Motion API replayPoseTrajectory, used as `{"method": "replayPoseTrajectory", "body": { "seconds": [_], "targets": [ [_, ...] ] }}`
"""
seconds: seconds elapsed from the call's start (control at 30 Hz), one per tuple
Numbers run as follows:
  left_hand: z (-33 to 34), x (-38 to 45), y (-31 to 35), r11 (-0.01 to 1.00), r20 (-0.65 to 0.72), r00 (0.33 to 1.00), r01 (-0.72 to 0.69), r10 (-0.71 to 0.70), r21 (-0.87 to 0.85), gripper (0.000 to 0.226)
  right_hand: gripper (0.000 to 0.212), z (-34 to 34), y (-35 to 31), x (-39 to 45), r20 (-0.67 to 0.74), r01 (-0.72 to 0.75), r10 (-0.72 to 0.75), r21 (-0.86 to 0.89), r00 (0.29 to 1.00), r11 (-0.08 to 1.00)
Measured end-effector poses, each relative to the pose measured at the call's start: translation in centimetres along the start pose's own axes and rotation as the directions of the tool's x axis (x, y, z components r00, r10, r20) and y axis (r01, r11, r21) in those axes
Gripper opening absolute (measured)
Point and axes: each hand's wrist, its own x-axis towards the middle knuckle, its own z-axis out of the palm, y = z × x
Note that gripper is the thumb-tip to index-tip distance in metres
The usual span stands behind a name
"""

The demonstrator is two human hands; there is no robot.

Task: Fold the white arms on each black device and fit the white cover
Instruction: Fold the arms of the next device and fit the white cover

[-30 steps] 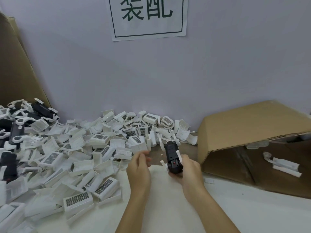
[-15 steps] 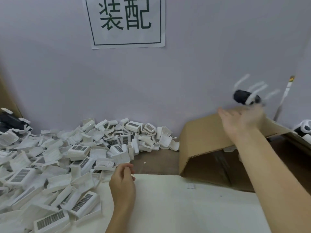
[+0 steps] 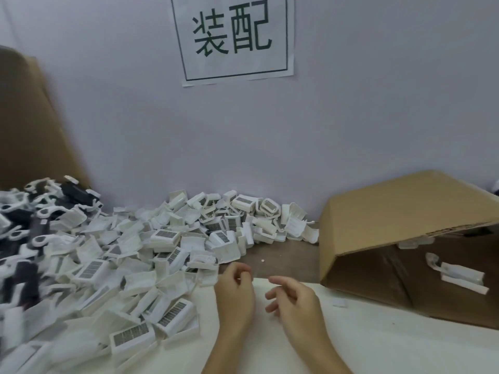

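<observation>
Pale wall (image 3: 351, 117) behind w/ a paper sign (image 3: 235, 39); white bench top (image 3: 378, 346) in front, brown strip at the back.

Both hands are over the bench centre, holding nothing. Left hand (image 3: 234, 295): fingers loosely curled, tips near the edge of the cover pile, not touching it as far as I can tell. Right hand (image 3: 293, 300): fingers relaxed and slightly spread, just beside the left, apart from it.

Covers (image 3: 129, 265): big loose heap of white shells, left to centre, many w/ a dark grille patch, lying every which way. Devices (image 3: 40, 220): black bodies w/ white arms sticking out, heaped far left by a cardboard sheet (image 3: 29, 125), well apart from both hands. Box (image 3: 405, 238) on its side at right, open toward the viewer; a few white pieces inside, blurred, can't say what they are.

Handling, prob.: devices look like light, hard plastic, smooth, so a firm pinch on the black body's sides is best, not the arms. Arms look thin and hinged; fold near the hinge, not by levering the tip, or they may snap. Covers look thin-walled, slightly flexy; hold by the long edges, keep off the grille. Arms likely tangle in the heap, so lift one device clear slowly.
</observation>
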Motion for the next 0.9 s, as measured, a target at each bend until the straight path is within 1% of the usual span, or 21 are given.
{"method": "replayPoseTrajectory", "body": {
  "seconds": [0.1, 0.13, 0.2, 0.23, 0.3, 0.37, 0.43, 0.5, 0.53, 0.6, 0.67, 0.7, 0.73, 0.77, 0.8, 0.83, 0.87, 0.9],
  "targets": [
    [-0.1, 0.1, -0.1, 0.999, -0.021, 1.000, 0.007, -0.006, 0.044, 0.030, 0.031, -0.3, 0.0, 0.4, -0.013, -0.023, 0.023, 0.007, 1.000, 1.000],
    [0.1, 0.1, 0.0, 0.999, -0.002, 1.000, 0.006, -0.006, 0.043, 0.030, 0.032, -0.5, 0.1, 0.5, -0.028, -0.015, 0.015, -0.001, 0.999, 1.000],
    [0.1, 0.0, 0.0, 0.998, 0.077, 0.997, 0.013, -0.018, 0.058, 0.028, 0.032, -0.7, 0.3, 0.4, -0.030, 0.001, -0.002, -0.030, 1.000, 1.000],
    [-0.2, 0.0, 0.1, 0.995, 0.136, 0.991, 0.003, -0.016, 0.096, 0.027, 0.032, -0.7, 0.3, 0.4, -0.025, 0.003, -0.004, -0.042, 1.000, 0.999],
    [-1.4, 0.4, 0.5, 0.973, 0.284, 0.959, -0.076, 0.012, 0.218, 0.022, 0.032, -0.6, 0.4, 0.5, -0.018, 0.013, -0.014, -0.039, 1.000, 0.999],
    [-3.5, 1.4, 0.8, 0.910, 0.410, 0.910, -0.222, 0.065, 0.350, 0.017, 0.032, -0.4, 0.4, 0.7, -0.017, 0.013, -0.014, -0.030, 1.000, 0.999],
    [-5.9, 2.8, 1.7, 0.797, 0.541, 0.834, -0.400, 0.111, 0.454, 0.023, 0.033, -0.3, 0.5, 1.0, -0.016, 0.020, -0.020, 0.000, 1.000, 1.000],
    [-8.3, 4.2, 3.4, 0.690, 0.655, 0.746, -0.537, 0.120, 0.485, 0.026, 0.034, -0.1, 0.7, 1.3, -0.007, 0.033, -0.033, 0.021, 0.999, 0.999],
    [-9.4, 4.9, 4.4, 0.654, 0.683, 0.721, -0.575, 0.120, 0.492, 0.025, 0.035, -0.1, 0.7, 1.3, -0.001, 0.039, -0.039, 0.020, 0.999, 0.999],
    [-11.3, 6.7, 6.4, 0.592, 0.690, 0.710, -0.619, 0.141, 0.516, 0.024, 0.035, -0.1, 0.8, 1.5, 0.004, 0.055, -0.055, 0.010, 0.998, 0.998],
    [-13.2, 8.6, 7.8, 0.523, 0.647, 0.740, -0.631, 0.184, 0.573, 0.025, 0.035, -0.1, 0.9, 1.6, 0.010, 0.067, -0.067, -0.003, 0.998, 0.998],
    [-14.4, 9.5, 8.2, 0.461, 0.618, 0.760, -0.630, 0.202, 0.625, 0.027, 0.035, -0.1, 1.0, 1.5, 0.015, 0.070, -0.070, -0.003, 0.997, 0.998],
    [-15.7, 10.4, 8.4, 0.352, 0.589, 0.779, -0.625, 0.215, 0.697, 0.029, 0.034, -0.2, 0.9, 1.5, 0.019, 0.070, -0.070, -0.001, 0.997, 0.998],
    [-17.0, 11.3, 8.3, 0.199, 0.561, 0.798, -0.600, 0.219, 0.775, 0.031, 0.034, -0.2, 0.9, 1.5, 0.019, 0.070, -0.070, 0.002, 0.997, 0.998],
    [-18.5, 12.2, 8.2, 0.033, 0.529, 0.825, -0.546, 0.200, 0.837, 0.035, 0.033, -0.2, 0.8, 1.5, 0.020, 0.070, -0.070, 0.003, 0.997, 0.998],
    [-19.9, 12.9, 7.9, -0.107, 0.485, 0.859, -0.473, 0.164, 0.875, 0.039, 0.033, -0.2, 0.7, 1.5, 0.022, 0.069, -0.069, 0.001, 0.997, 0.998],
    [-21.5, 13.4, 7.5, -0.194, 0.419, 0.900, -0.393, 0.119, 0.899, 0.042, 0.033, -0.3, 0.6, 1.4, 0.026, 0.068, -0.068, -0.002, 0.997, 0.998],
    [-23.0, 13.9, 7.2, -0.227, 0.326, 0.942, -0.303, 0.073, 0.926, 0.045, 0.034, -0.3, 0.5, 1.3, 0.030, 0.067, -0.066, -0.006, 0.997, 0.998]
  ]
}}
